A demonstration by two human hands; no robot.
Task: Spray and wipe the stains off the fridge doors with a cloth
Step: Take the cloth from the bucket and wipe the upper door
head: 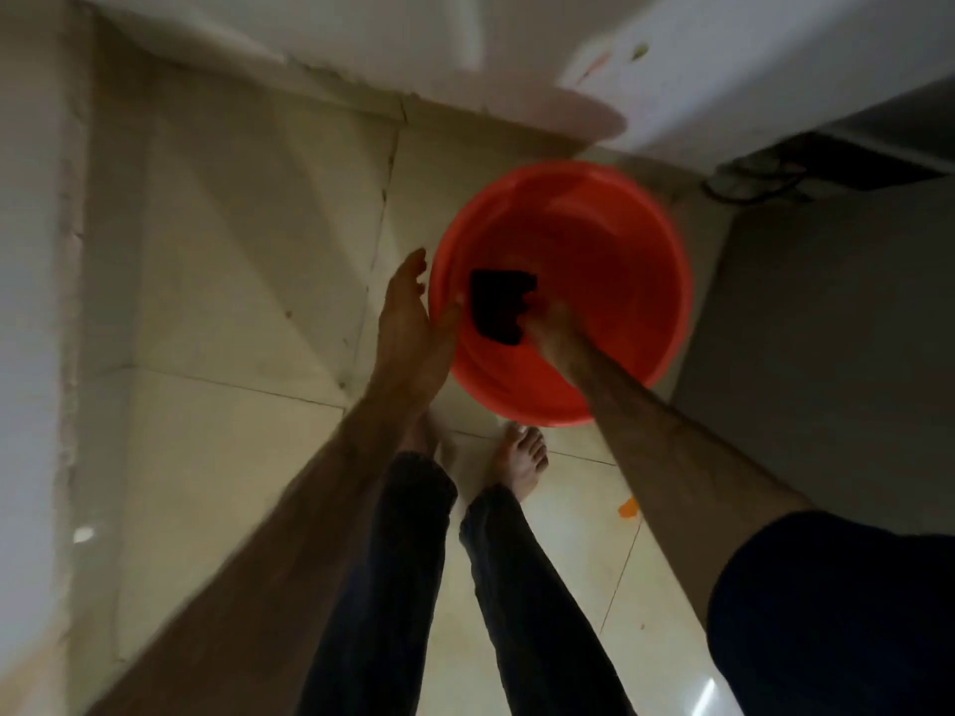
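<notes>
Head view: my right hand (548, 323) inside orange basin (646, 240) near its left rim, fingers pinching dark cloth (500, 306). My left hand (408, 323) flat, fingers straight, against rim outside. Fridge door (723, 69) top right shows stains; I judge wiping unfinished.

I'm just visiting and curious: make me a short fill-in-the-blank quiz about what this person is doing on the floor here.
1. The right hand holds a dark cloth inside a ____ coloured basin.
2. The left hand touches the basin's ____ from outside.
3. The person's feet are ____, with no shoes.

Missing words: red; rim; bare
</notes>
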